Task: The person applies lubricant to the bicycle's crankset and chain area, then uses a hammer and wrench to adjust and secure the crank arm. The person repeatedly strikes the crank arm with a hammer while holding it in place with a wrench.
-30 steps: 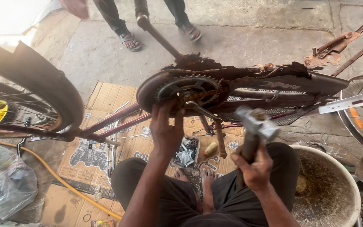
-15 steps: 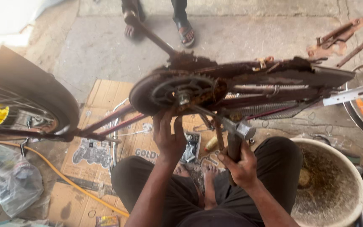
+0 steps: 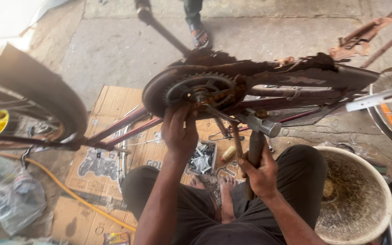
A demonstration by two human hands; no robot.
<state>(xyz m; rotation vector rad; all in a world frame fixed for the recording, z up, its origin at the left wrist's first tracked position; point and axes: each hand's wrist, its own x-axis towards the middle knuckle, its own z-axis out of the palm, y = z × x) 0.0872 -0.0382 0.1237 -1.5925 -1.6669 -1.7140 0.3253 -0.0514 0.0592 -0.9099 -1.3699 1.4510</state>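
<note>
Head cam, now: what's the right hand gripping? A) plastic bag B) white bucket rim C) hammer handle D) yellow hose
C: the right hand is wrapped around the wooden handle of a hammer, its metal head raised just under the rusty chainring, which the left hand touches.

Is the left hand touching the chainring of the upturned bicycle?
Touching. The head view shows the left hand with its fingertips laid against the lower edge of the chainring.
</note>
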